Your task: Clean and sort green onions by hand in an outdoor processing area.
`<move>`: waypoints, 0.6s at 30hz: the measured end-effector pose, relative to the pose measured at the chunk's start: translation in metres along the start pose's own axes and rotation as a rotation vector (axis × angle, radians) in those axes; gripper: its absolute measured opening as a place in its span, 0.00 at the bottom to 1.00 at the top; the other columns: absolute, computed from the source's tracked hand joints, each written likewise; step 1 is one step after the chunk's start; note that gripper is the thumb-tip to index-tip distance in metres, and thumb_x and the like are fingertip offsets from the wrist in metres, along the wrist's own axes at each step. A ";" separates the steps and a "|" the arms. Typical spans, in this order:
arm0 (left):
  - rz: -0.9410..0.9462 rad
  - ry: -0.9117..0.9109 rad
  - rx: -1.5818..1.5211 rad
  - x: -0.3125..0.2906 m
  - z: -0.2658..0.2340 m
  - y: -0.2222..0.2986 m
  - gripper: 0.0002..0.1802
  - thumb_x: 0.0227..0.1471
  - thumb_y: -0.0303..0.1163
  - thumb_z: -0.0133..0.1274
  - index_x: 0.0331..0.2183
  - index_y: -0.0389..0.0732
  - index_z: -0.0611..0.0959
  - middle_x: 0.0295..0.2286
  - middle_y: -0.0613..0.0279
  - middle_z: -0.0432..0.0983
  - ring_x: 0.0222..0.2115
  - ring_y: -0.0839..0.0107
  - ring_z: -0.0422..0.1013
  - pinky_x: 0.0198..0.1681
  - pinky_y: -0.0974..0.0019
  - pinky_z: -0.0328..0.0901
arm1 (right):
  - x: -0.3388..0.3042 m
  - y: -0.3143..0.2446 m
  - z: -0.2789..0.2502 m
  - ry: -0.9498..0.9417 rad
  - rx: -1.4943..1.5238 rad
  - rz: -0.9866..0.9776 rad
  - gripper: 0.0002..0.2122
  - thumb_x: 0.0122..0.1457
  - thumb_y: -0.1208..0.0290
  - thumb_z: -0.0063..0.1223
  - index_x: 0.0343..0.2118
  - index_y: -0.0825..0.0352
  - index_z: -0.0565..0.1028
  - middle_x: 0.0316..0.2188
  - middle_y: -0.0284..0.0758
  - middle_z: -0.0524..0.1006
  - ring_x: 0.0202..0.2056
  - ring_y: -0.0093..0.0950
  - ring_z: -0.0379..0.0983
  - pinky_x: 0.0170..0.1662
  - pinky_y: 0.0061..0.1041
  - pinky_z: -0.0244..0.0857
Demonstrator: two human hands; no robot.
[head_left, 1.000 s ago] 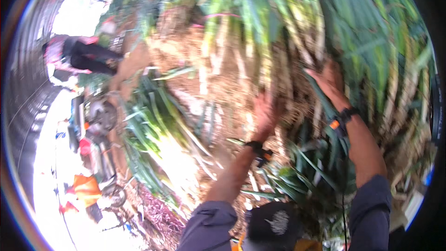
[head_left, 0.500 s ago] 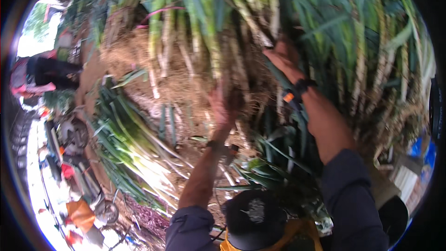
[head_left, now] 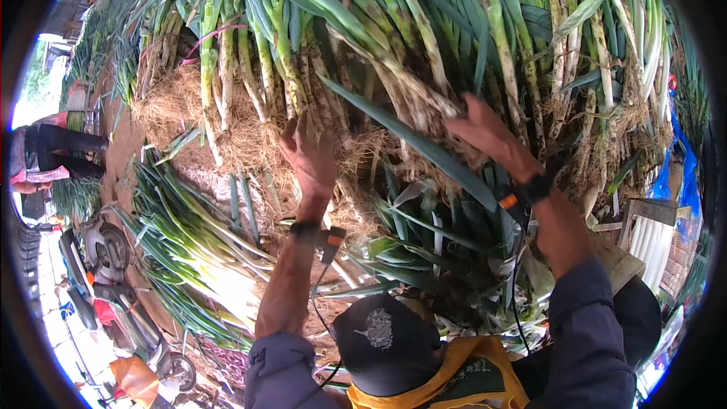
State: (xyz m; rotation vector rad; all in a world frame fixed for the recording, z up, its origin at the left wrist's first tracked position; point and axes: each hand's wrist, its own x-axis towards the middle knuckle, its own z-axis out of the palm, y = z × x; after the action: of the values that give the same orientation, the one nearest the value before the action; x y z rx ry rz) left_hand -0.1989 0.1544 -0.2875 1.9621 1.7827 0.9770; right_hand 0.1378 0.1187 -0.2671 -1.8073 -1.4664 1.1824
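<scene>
Soil-dusted leeks [head_left: 291, 79] with green tops and shaggy roots stand in a dense row before me. My left hand [head_left: 310, 163] is at the lower stalks and roots, its fingers upward and apart, with nothing visibly gripped. My right hand [head_left: 488, 136] is closed around the root end of a slanted bunch of leeks [head_left: 409, 83], whose leaves fan out to the upper left; the hand hides part of that end. Below the bunch, a long loose leaf [head_left: 416, 140] slants between my hands.
Cleaner leeks with white shanks [head_left: 204, 257] lie in a pile at left. Loose dark green leaves [head_left: 424, 257] lie nearer me. Blue plastic [head_left: 685, 163] and a wooden frame [head_left: 651, 212] are at right. Far left are a standing person [head_left: 60, 151] and a motorbike [head_left: 113, 246].
The whole view has shifted. Against the row, my right hand has moved right and toward me with the bunch, which now lies more slanted. My left hand remains near the roots.
</scene>
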 end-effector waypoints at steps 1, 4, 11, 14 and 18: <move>0.165 0.084 0.015 0.006 0.006 0.027 0.35 0.51 0.28 0.62 0.59 0.43 0.69 0.47 0.47 0.69 0.51 0.54 0.65 0.55 0.58 0.64 | -0.013 0.012 -0.009 0.013 0.000 0.016 0.36 0.53 0.57 0.61 0.54 0.86 0.63 0.45 0.61 0.74 0.48 0.44 0.75 0.50 0.35 0.67; 0.359 0.070 -0.103 0.015 0.023 0.080 0.23 0.53 0.30 0.61 0.50 0.33 0.77 0.45 0.48 0.72 0.48 0.56 0.69 0.53 0.61 0.65 | -0.044 0.024 -0.022 -0.038 0.104 0.176 0.43 0.54 0.56 0.62 0.61 0.86 0.55 0.51 0.60 0.72 0.51 0.42 0.73 0.53 0.34 0.65; -0.402 -0.367 -0.604 0.013 0.077 0.068 0.21 0.59 0.39 0.54 0.48 0.33 0.78 0.41 0.55 0.76 0.40 0.66 0.70 0.44 0.64 0.65 | -0.056 0.012 0.007 0.085 -0.466 0.043 0.19 0.56 0.59 0.59 0.43 0.70 0.73 0.41 0.48 0.76 0.41 0.54 0.74 0.46 0.48 0.68; -0.516 -0.377 -0.824 0.002 0.080 0.074 0.22 0.61 0.43 0.53 0.47 0.33 0.78 0.39 0.59 0.76 0.40 0.71 0.68 0.46 0.64 0.63 | -0.070 0.005 0.013 0.146 -0.538 -0.017 0.15 0.55 0.60 0.60 0.36 0.68 0.74 0.35 0.45 0.74 0.38 0.49 0.74 0.43 0.48 0.69; -0.786 -0.334 -0.903 -0.001 0.077 0.068 0.27 0.63 0.52 0.48 0.49 0.36 0.76 0.40 0.57 0.75 0.42 0.65 0.70 0.49 0.59 0.65 | -0.114 -0.015 0.025 0.175 -0.537 -0.170 0.15 0.54 0.60 0.60 0.34 0.68 0.75 0.37 0.45 0.72 0.43 0.46 0.73 0.41 0.47 0.68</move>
State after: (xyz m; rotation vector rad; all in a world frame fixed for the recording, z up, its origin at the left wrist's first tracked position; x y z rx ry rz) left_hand -0.0962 0.1574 -0.2995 0.7183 1.3454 0.8569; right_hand 0.1046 0.0106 -0.2325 -2.0054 -1.9102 0.5587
